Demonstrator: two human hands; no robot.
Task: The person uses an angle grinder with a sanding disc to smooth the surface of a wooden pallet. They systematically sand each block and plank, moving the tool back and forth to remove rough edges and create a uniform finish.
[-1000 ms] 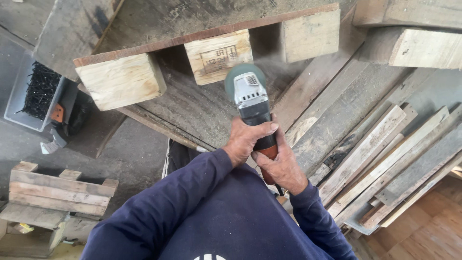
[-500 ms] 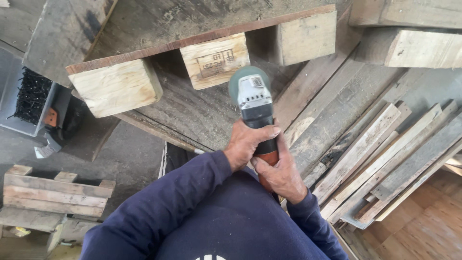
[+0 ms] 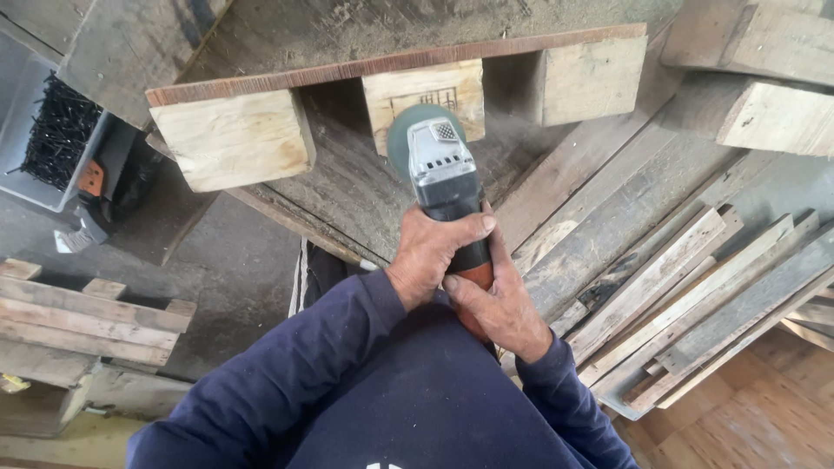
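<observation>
I grip a hand-held angle grinder (image 3: 443, 169) with both hands. My left hand (image 3: 432, 252) wraps the black body from the left. My right hand (image 3: 497, 306) clasps the orange rear end from below. The tool's green guard and grey head sit against the middle wooden block (image 3: 424, 91) of an upturned pallet (image 3: 365, 35). Fine dust hangs to the right of the head. A larger pale block (image 3: 233, 139) is to the left and another block (image 3: 593, 78) to the right. Both my sleeves are dark blue.
A grey bin of black screws (image 3: 48, 135) stands at the far left, with a power tool (image 3: 91, 204) beside it. A small pallet (image 3: 78, 321) lies at lower left. Loose planks (image 3: 695, 287) are heaped on the right, over a wood floor (image 3: 764, 408).
The grinder and both hands have shifted slightly toward the middle block, and the view has drifted a little to the right. My grip is unchanged.
</observation>
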